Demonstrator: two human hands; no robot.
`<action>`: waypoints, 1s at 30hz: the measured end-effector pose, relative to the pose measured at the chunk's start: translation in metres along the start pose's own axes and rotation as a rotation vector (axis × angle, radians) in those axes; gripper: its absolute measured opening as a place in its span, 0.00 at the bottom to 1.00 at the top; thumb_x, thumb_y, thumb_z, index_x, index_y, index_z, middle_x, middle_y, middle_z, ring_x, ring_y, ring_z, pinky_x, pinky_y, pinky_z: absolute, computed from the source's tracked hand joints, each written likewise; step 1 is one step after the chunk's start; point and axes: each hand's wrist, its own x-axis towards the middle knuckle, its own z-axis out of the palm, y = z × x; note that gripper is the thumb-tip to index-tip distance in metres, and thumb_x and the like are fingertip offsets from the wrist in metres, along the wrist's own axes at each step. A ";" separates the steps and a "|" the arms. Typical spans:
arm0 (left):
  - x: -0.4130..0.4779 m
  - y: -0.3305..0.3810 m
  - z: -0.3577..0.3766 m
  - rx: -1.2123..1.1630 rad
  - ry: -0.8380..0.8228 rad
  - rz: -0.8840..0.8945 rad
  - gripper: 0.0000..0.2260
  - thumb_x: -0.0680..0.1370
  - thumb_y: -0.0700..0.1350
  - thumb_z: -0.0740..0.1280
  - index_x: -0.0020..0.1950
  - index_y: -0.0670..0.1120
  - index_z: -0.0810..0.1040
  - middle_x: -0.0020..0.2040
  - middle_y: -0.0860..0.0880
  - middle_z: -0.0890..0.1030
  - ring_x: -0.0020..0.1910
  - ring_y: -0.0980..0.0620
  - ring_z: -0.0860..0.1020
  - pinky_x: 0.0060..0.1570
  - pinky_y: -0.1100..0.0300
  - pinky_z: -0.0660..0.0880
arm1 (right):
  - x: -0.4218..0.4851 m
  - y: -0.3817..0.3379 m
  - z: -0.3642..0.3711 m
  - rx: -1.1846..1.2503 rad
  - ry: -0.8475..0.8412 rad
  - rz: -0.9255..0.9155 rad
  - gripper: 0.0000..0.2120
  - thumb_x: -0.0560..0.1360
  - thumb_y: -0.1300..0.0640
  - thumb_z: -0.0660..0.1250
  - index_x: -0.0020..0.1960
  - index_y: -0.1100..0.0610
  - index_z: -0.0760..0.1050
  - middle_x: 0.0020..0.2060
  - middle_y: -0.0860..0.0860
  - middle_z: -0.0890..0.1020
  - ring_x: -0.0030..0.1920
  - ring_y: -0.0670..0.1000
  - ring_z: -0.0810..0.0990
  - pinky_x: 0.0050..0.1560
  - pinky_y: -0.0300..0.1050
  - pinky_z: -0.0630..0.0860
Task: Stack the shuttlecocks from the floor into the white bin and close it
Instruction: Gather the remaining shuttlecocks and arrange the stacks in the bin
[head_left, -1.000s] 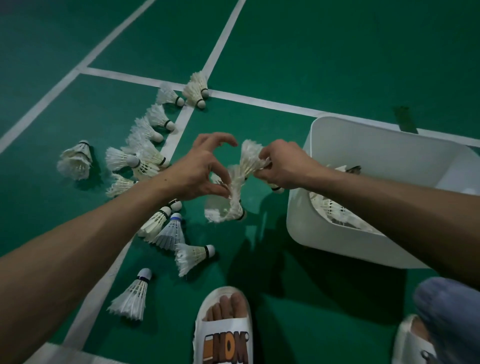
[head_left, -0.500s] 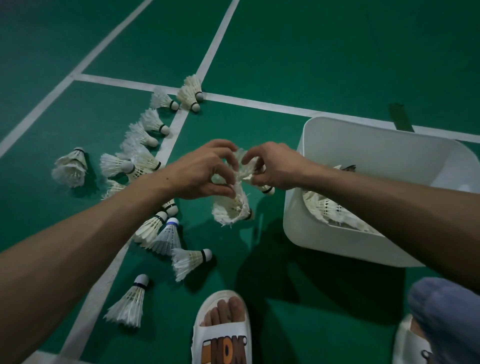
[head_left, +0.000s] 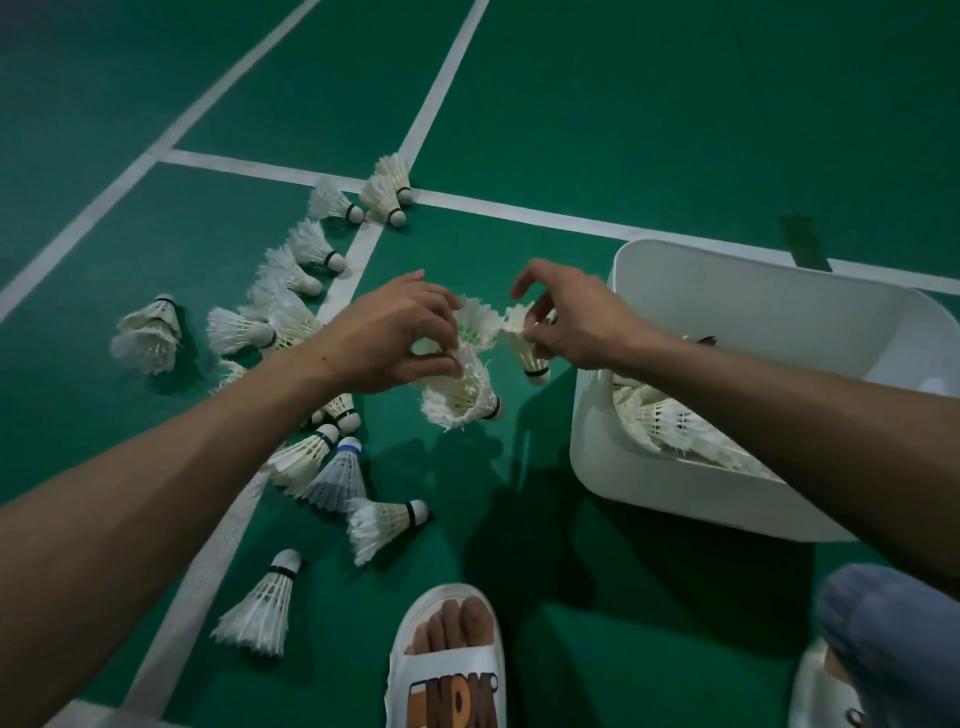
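Since half a second ago our hands are sitting slightly farther apart, and the right index finger is now arching up clear of the feathers. We are pinching a nested stack (head_left: 460, 400) of shuttlecocks with our left hand (head_left: 395, 338), thumb and fingertips curling around its upper part. It is hanging above the green floor (head_left: 623, 119) in a curve, and its lowest skirt is opening toward us with a frayed, ragged rim and a cork tip showing at the side.

With our right hand (head_left: 582, 325) we are holding a single shuttlecock (head_left: 522, 345) by the edge of its white skirt. Its black-banded cork is pointing down, and its feathers are meeting the top feathers of the stack.

Just right of our hands the white bin (head_left: 701, 499) is standing open on the floor, with a row of stacked shuttlecocks (head_left: 670, 421) lying inside along its near wall.

To the left, loose shuttlecocks (head_left: 387, 522) are lying scattered on and beside a white court line (head_left: 218, 525), most on their sides, one farther left standing cork-up. They are white feathered cones with pale corks and dark bands; one (head_left: 337, 473) is wearing a blue band.

Our foot in a white slipper (head_left: 447, 675) is resting at the bottom edge.
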 end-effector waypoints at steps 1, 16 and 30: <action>-0.001 0.002 0.000 0.004 0.033 0.003 0.13 0.71 0.56 0.68 0.42 0.47 0.84 0.45 0.49 0.82 0.51 0.49 0.79 0.65 0.49 0.66 | -0.001 -0.001 -0.002 0.021 0.030 -0.007 0.15 0.76 0.64 0.67 0.60 0.53 0.72 0.46 0.52 0.81 0.42 0.50 0.80 0.47 0.46 0.77; 0.031 0.043 -0.018 -0.141 0.170 -0.099 0.06 0.73 0.48 0.71 0.45 0.47 0.82 0.56 0.47 0.80 0.49 0.54 0.77 0.53 0.60 0.72 | -0.026 0.006 -0.033 0.174 0.344 -0.054 0.08 0.73 0.58 0.72 0.50 0.52 0.77 0.40 0.42 0.79 0.43 0.42 0.79 0.43 0.34 0.72; 0.106 0.095 -0.030 -0.204 0.282 -0.117 0.07 0.73 0.44 0.72 0.49 0.45 0.82 0.57 0.46 0.81 0.50 0.55 0.76 0.52 0.66 0.70 | -0.048 0.066 -0.081 0.278 0.488 0.000 0.16 0.75 0.62 0.68 0.62 0.53 0.78 0.45 0.49 0.79 0.45 0.53 0.83 0.48 0.48 0.82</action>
